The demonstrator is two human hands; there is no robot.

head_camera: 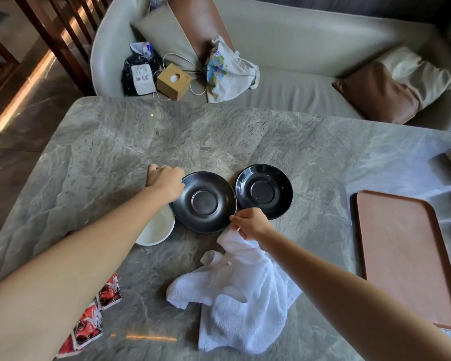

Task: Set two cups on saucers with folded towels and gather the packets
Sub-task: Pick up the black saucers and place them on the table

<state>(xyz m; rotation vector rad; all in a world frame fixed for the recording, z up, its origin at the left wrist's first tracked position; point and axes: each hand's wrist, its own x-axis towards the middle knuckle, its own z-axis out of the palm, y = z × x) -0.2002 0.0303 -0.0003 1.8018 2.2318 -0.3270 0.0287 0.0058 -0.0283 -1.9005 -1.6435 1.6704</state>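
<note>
Grey veined marble surface point(120, 142). Brown rectangular tray point(401, 256) on it at right. Beige sofa point(297, 35) behind, carrying brown leather cushion point(375, 95), wooden cube tissue box point(173, 82), printed white cloth bag point(227, 71), black plastic package with white label point(138, 74), white cable point(182, 58). Dark wooden slats point(63, 27) top left.

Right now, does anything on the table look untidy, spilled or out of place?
Nothing looks spilled or broken. The white towel lies crumpled, not folded, one end pinched by the right hand. The red packets lie scattered at the near left edge of the table. The white cup stands beside the left saucer, not on it.
</note>
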